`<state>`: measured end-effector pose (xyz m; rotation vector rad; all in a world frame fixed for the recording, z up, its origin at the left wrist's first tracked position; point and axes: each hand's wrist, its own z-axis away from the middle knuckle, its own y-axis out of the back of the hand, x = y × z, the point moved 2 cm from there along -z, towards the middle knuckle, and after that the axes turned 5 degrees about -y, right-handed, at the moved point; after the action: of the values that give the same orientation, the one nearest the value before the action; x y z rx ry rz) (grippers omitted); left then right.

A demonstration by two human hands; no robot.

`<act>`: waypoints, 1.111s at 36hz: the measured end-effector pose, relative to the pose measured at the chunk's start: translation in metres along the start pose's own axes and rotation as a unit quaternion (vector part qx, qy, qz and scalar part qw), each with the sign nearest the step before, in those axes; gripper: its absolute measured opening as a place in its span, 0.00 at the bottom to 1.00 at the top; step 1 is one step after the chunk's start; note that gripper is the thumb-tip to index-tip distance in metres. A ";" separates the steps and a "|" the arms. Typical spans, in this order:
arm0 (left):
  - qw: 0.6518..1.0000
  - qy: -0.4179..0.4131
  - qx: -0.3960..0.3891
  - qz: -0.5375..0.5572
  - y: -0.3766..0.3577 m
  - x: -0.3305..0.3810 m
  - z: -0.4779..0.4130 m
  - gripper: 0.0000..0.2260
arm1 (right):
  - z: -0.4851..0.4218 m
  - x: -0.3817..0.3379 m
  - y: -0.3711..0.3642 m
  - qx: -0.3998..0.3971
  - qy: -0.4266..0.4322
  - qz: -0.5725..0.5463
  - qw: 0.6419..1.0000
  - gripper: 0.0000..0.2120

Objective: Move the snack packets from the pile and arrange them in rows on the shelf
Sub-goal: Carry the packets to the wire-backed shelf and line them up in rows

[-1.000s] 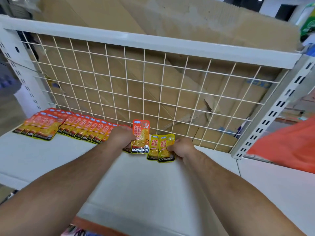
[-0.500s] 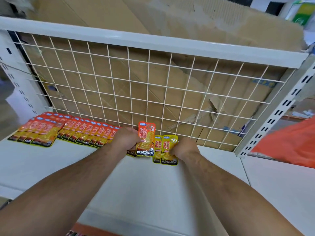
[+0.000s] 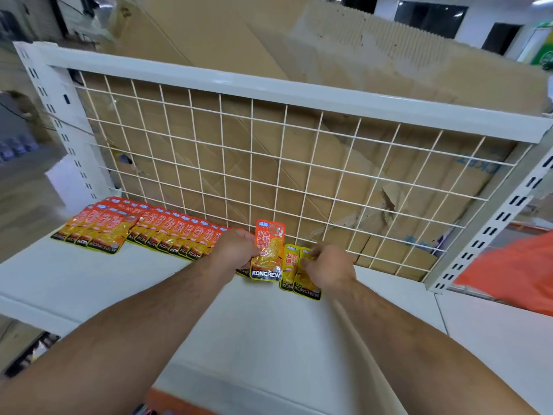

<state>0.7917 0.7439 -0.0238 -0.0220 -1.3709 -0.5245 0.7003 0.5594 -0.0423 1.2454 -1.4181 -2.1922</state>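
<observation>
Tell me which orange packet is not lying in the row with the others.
The orange packet in the left hand, just left of the yellow packets. It is held raised, full face showing; the others lie overlapped on the shelf.

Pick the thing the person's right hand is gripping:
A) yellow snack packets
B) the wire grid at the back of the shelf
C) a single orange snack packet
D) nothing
A: the right hand has its fingers curled on the yellow snack packets lying on the shelf, while the left hand holds the orange snack packet.
</observation>
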 end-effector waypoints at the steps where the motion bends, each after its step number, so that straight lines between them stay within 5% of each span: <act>1: 1.000 0.000 0.003 0.000 0.001 0.001 0.002 0.10 | 0.000 -0.004 -0.001 0.001 0.013 -0.016 1.000 0.07; 15: 0.997 -0.005 0.069 -0.024 0.041 -0.017 0.029 0.10 | 0.016 -0.052 -0.023 -0.074 0.103 -0.224 0.966 0.07; 22: 0.992 0.019 0.109 0.066 0.074 -0.030 0.036 0.13 | 0.030 -0.090 -0.048 -0.123 0.124 -0.244 0.954 0.09; 40: 0.997 0.017 0.049 0.056 0.246 -0.070 -0.035 0.10 | 0.055 -0.251 -0.152 -0.132 0.080 -0.230 0.961 0.11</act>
<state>0.9073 0.9751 -0.0267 -0.0097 -1.3515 -0.3616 0.8449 0.8202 -0.0298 1.7321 -0.7949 -2.3924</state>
